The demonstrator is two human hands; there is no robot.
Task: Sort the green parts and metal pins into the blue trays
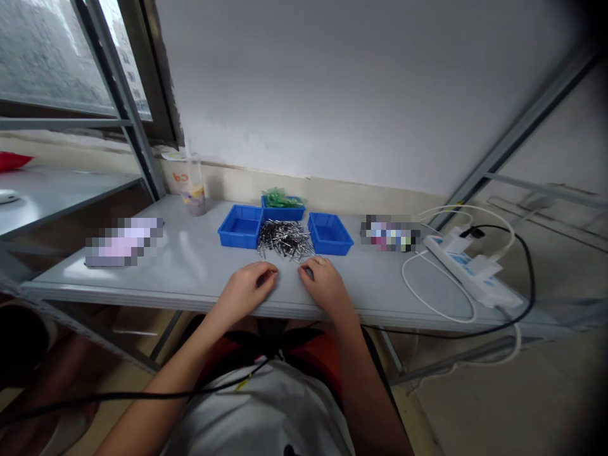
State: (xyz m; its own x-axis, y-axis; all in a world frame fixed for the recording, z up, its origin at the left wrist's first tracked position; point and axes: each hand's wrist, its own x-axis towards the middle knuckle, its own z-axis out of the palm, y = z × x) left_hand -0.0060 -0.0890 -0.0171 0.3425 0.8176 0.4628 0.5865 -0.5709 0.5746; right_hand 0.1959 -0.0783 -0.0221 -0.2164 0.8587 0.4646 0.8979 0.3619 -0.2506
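A heap of thin, shiny metal pins (285,239) lies loose on the grey table (190,272), too small to tell their exact kind. My left hand (251,285) rests near the table's front edge, fingers curled toward the thumb, with nothing visible in it. Opposite it, my right hand (323,282) is curled the same way just in front of the heap's right side, a ring on one finger, holding nothing I can see. Flanking the heap are a left blue bin (225,239) and a right blue bin (330,249). Behind it, a third blue bin (285,213) contains green pieces (281,198).
A plastic drink cup (194,196) stands at the back left. On the left lies a blurred-out flat item (126,242); another pixelated item (389,234) lies right. A white power strip (475,272) with looping cables covers the right end. Metal posts frame the table.
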